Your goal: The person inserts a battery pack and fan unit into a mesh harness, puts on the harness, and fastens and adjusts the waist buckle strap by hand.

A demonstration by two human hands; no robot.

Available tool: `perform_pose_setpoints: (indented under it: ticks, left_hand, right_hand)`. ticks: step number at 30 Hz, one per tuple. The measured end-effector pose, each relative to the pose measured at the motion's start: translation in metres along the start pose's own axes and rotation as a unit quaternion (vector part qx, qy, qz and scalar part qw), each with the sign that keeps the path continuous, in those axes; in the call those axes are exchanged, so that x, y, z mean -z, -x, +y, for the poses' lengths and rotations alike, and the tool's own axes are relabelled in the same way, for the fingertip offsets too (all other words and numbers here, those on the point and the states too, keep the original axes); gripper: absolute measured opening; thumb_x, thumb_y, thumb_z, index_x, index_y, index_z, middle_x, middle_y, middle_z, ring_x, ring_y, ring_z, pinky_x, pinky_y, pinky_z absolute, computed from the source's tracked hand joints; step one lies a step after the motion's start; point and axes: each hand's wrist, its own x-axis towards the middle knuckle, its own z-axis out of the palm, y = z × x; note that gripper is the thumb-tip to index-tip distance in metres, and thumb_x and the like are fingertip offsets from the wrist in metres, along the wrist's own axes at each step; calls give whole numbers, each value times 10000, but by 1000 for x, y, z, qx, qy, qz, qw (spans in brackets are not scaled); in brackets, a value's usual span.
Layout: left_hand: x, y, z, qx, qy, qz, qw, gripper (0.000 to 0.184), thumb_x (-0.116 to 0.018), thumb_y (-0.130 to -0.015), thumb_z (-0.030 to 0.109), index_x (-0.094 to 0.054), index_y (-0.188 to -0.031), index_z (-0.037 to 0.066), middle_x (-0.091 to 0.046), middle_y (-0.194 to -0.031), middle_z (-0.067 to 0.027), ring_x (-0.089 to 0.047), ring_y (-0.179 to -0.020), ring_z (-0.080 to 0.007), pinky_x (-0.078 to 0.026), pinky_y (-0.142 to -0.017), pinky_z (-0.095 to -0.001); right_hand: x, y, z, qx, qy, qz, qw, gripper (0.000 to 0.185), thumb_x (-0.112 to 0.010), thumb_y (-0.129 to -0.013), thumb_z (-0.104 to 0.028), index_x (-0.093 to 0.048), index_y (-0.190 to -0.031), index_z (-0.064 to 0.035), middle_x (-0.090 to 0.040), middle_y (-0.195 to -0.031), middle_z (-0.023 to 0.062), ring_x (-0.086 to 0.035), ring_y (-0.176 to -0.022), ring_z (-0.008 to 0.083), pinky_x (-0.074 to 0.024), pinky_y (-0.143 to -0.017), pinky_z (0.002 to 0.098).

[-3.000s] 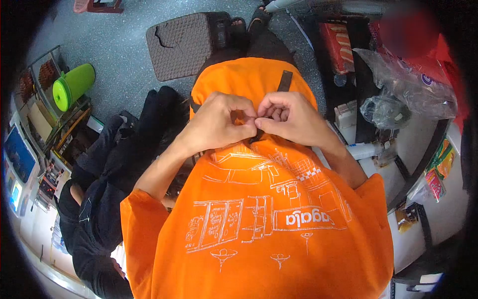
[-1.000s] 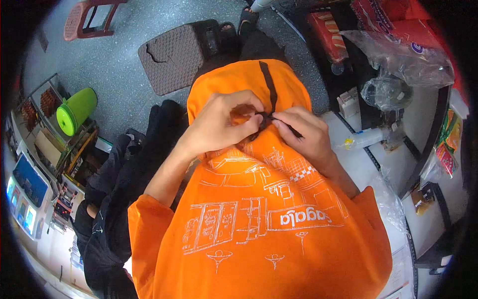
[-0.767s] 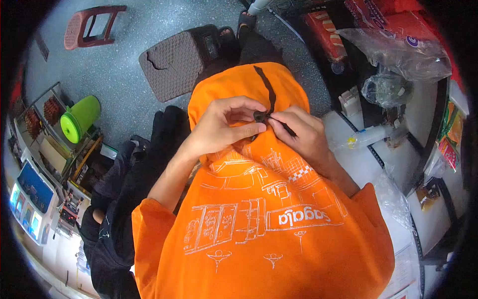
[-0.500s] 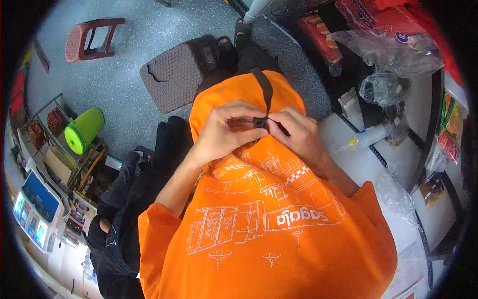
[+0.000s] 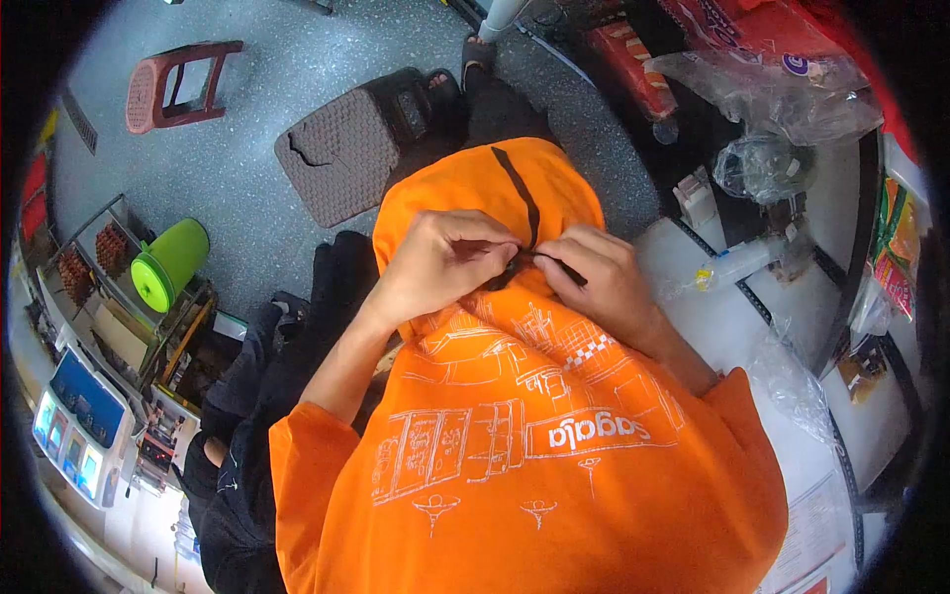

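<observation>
At the front of the orange top [image 5: 594, 475] with white line drawings, both of my hands work a thin black strap [image 5: 520, 188]. My left hand [image 5: 445, 259] pinches a part of it between thumb and fingertips. On the other side my right hand [image 5: 599, 277] has its fingers closed on another part, and a black piece shows between its thumb and fingers. The hands are a small gap apart, with dark strap bunched between them. One length of strap hangs down over the orange cloth. Whether it is knotted I cannot tell.
A brown woven-pattern stool [image 5: 341, 148] and a reddish plastic stool [image 5: 178, 87] stand on the speckled floor. At left are a green lidded container [image 5: 170, 265] and a dark-clothed person [image 5: 257, 436]. On the right, a counter [image 5: 683, 267] bears plastic bags [image 5: 772, 94].
My left fingers have drawn together into a tighter pinch, and the black loop that stood between the hands is smaller. My right hand has shifted slightly right.
</observation>
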Motion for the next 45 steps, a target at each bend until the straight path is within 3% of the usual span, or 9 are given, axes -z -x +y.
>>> perform_pose_setpoints:
  ticks: [5, 11, 20, 23, 26, 32, 35, 41, 45]
  left_hand:
    - [3, -4, 18, -17, -68, -8, 998, 136, -667, -874, -29, -713, -1001, -43, -686, -970, -104, -686, -859, -151, -560, -760, -257]
    - [-5, -7, 16, -56, -41, 46, 997, 237, -671, -823, -46, -693, -1058, -35, -646, -1059, -115, -692, -994, -202, -595, -847, -304]
    - [-6, -7, 7, -110, -159, 66, 979, 228, -695, -781, -51, -712, -1008, -38, -703, -1035, -123, -704, -982, -204, -578, -852, -293]
    - [-11, -6, 11, -39, -105, 81, 990, 197, -698, -786, -54, -703, -982, -40, -702, -1007, -113, -696, -974, -188, -568, -855, -289]
    - [-13, -9, -8, -65, -58, 107, 990, 131, -711, -761, -24, -688, -890, -32, -698, -900, -113, -701, -860, -188, -564, -803, -288]
    - [-13, -10, -16, 8, 48, 100, 994, 133, -709, -748, -20, -667, -874, -24, -674, -861, -52, -645, -828, -112, -541, -754, -251]
    - [-14, -8, -14, 18, 2, 37, 999, 139, -699, -768, -56, -637, -883, -9, -643, -934, -31, -626, -906, -98, -534, -826, -251]
    - [-14, -8, -10, -21, -90, 64, 994, 103, -675, -800, -48, -631, -887, -13, -641, -907, -32, -631, -891, -101, -533, -821, -249]
    - [-19, -14, -14, -35, 16, 116, 992, 99, -707, -793, -5, -663, -879, -29, -691, -876, -62, -658, -814, -111, -549, -749, -252]
  right_hand:
    - [-6, -2, -3, 8, -19, 28, 999, 101, -716, -845, -83, -645, -876, -17, -610, -794, 129, -640, -723, 320, -520, -642, 411]
    - [-12, -7, -5, 7, 1, 56, 998, 119, -706, -853, -85, -638, -916, -9, -600, -779, 123, -640, -708, 312, -516, -625, 406]
    - [-14, -10, 4, 35, 7, 41, 998, 102, -673, -870, -57, -633, -946, -2, -597, -817, 139, -634, -753, 334, -514, -668, 424]
    - [-14, -10, 6, 34, 7, 12, 999, 103, -665, -873, -53, -637, -957, -2, -600, -820, 137, -637, -764, 334, -515, -670, 427]
    - [-17, -9, 6, 24, 9, 47, 999, 109, -669, -877, -72, -640, -959, -7, -603, -821, 134, -640, -768, 331, -516, -674, 425]
    - [-14, -4, 6, 36, 28, 12, 999, 123, -683, -873, -115, -647, -940, -19, -606, -808, 124, -644, -738, 317, -520, -662, 414]
    - [-14, -3, 3, 31, 42, 6, 999, 109, -687, -861, -110, -642, -907, -23, -603, -795, 117, -646, -735, 307, -523, -659, 412]
    - [-14, -6, 3, 32, 41, 27, 998, 109, -692, -844, -106, -623, -870, -26, -600, -781, 114, -645, -732, 308, -525, -659, 413]
    - [-7, -7, -1, 28, 25, 28, 999, 114, -694, -839, -117, -625, -867, -30, -615, -783, 121, -649, -724, 318, -522, -666, 424]
